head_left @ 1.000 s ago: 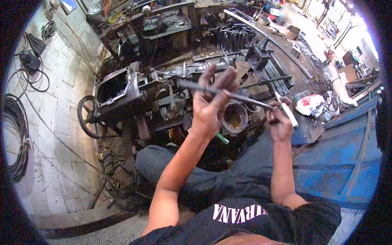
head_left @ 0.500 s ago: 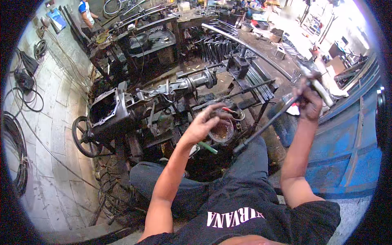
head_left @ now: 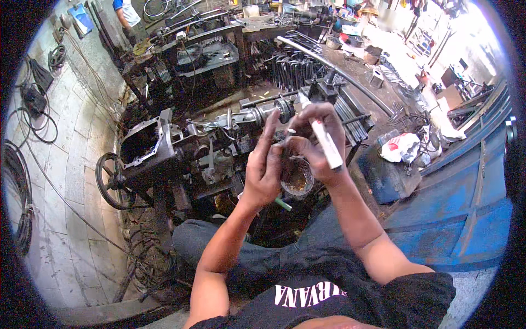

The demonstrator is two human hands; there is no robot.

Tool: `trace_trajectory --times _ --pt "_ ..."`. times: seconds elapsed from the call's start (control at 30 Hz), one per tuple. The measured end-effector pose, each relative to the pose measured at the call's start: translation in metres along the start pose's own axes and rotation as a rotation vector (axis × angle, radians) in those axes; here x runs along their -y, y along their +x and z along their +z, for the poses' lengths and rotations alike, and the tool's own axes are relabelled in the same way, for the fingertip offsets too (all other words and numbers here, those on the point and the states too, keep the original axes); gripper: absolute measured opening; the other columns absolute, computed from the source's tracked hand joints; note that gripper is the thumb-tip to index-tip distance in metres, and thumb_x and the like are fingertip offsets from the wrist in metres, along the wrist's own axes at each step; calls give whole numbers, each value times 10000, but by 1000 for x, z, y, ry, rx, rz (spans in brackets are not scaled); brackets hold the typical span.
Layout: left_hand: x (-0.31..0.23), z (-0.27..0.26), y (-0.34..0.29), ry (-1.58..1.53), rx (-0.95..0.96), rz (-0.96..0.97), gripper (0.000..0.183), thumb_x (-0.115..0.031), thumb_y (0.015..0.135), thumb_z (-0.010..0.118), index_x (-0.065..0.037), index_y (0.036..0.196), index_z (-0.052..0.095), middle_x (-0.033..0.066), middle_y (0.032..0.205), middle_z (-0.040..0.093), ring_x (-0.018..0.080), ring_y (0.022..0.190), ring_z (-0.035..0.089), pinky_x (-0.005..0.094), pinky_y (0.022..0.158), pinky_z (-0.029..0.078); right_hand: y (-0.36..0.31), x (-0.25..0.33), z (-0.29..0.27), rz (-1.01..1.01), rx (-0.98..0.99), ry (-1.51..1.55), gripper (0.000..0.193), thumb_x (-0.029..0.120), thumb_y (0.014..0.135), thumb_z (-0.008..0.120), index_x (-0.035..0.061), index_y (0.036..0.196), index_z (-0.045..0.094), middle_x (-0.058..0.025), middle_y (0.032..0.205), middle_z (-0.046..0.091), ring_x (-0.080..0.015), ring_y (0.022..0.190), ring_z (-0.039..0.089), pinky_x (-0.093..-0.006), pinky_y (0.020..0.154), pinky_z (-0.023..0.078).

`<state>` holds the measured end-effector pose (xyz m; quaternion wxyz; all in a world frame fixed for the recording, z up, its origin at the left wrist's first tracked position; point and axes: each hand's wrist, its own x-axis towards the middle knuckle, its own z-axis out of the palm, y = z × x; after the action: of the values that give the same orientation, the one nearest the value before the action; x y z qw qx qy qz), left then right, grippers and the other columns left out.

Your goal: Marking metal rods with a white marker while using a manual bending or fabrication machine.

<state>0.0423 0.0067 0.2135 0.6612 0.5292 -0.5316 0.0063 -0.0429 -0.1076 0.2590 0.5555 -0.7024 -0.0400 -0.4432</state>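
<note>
In front of the machine my two hands meet. My right hand [head_left: 323, 143] is closed, with a white marker-like stick [head_left: 327, 147], dark at its near end, slanting across its fingers. A small white piece [head_left: 291, 131] shows by the right fingertips; what it is I cannot make out. My left hand [head_left: 264, 164] faces it with fingers stretched upward, its thumb side close against the right fingers. Anything small between the hands is hidden. Just below them is a clear round container [head_left: 297, 178] with brownish grains inside. A green stick-like thing [head_left: 283, 204] lies beside it.
A greasy metal machine with an open housing [head_left: 145, 141] and a handwheel [head_left: 114, 181] stands at left. A long pipe [head_left: 339, 71] and bundled rods [head_left: 350, 118] lie beyond. Blue metal panel [head_left: 455, 214] at right; cables [head_left: 24, 192] hang left. Another person [head_left: 127, 19] stands far left.
My right hand has swung left from the right side; the dark rod it gripped is out of it, and the white stick now shows there. My left hand has risen slightly to meet it.
</note>
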Motion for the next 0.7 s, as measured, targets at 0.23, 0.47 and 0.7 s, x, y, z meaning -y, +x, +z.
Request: trace_trajectory --times 0.23,0.47,0.7 --pt "-10 2 3 -162 -230 -65 587 -310 1011 404 13 1475 244 131 1491 344 208 1305 406 336 1084 304 9 -2 30 -105 11 -122 373 24 745 747 62 1038 521 -80 890 651 -160 834 655 -291 736 512" --pt "-38 -17 19 -738 -284 -459 497 -266 1015 393 -130 1480 283 1 718 337 99 574 325 255 509 316 7 3 32 -24 -121 177 325 215 965 543 12 1218 533 -94 1044 655 -150 862 627 -287 762 502" --pt "-21 -9 19 -608 -449 -474 490 -276 1012 443 -160 1473 326 -39 544 362 48 459 334 208 440 328 -23 0 59 -45 -189 -87 300 -3 869 602 30 1162 550 -78 980 636 -136 838 610 -273 760 494"
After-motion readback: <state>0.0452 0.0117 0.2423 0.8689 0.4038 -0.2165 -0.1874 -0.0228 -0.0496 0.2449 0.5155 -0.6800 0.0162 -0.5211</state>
